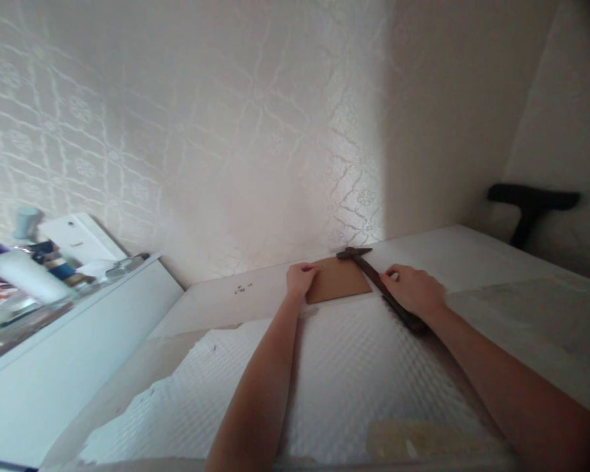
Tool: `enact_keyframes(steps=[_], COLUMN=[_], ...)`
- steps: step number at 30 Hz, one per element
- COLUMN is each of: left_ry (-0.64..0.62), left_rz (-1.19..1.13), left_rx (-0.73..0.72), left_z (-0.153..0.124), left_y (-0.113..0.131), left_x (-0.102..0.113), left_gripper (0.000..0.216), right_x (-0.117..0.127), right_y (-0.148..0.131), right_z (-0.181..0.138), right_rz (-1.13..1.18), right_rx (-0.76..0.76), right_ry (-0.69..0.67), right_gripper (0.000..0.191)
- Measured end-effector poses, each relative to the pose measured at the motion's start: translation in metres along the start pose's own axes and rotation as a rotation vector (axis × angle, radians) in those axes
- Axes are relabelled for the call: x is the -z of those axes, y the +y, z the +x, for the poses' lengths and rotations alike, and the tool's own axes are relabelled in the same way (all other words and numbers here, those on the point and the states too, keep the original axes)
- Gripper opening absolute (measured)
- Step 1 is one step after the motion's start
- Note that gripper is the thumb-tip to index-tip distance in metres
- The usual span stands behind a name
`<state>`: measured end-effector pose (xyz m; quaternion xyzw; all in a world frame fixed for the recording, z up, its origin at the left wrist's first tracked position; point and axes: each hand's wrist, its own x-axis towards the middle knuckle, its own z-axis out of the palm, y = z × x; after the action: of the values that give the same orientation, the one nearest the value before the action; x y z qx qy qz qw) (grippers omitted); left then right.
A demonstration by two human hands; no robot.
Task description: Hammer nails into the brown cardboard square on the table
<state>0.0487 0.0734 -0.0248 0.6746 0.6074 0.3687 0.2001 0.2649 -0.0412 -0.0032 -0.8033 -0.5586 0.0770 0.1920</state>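
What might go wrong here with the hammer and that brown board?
The left hand presses the brown board close to the hammer head, so a swing may hit its fingers. The right hand grips mid-handle, which may weaken control. The small dark bits, possibly nails, lie loose nearby and might scatter.

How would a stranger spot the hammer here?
Find the white surface meeting the patterned wall. Along the right edge of the brown board lies the hammer, under the right hand. It is dark and long-handled; the board is flat and tan.
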Motion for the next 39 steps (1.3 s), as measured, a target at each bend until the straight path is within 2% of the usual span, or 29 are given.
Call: enact_keyframes(steps=[22,34,39], left_ry=[-0.001,-0.018,-0.004], left_rz=[0.006,0.059,0.093], left_rx=[0.029,0.009,0.003], left_z=[0.004,-0.001,-0.004], left_y=[-0.005,0.003,0.008], left_x=[-0.001,0.002,0.004], left_gripper=[0.014,0.015,0.017], right_x=[0.000,-0.001,0.000], right_y=[0.002,0.002,0.001], right_z=[0.001,0.002,0.001], right_rz=[0.028,0.004,-0.003], right_rx=[-0.002,0.011,0.045], right_ry=[-0.015,-0.017,-0.066], right_gripper=[0.044,0.043,0.044])
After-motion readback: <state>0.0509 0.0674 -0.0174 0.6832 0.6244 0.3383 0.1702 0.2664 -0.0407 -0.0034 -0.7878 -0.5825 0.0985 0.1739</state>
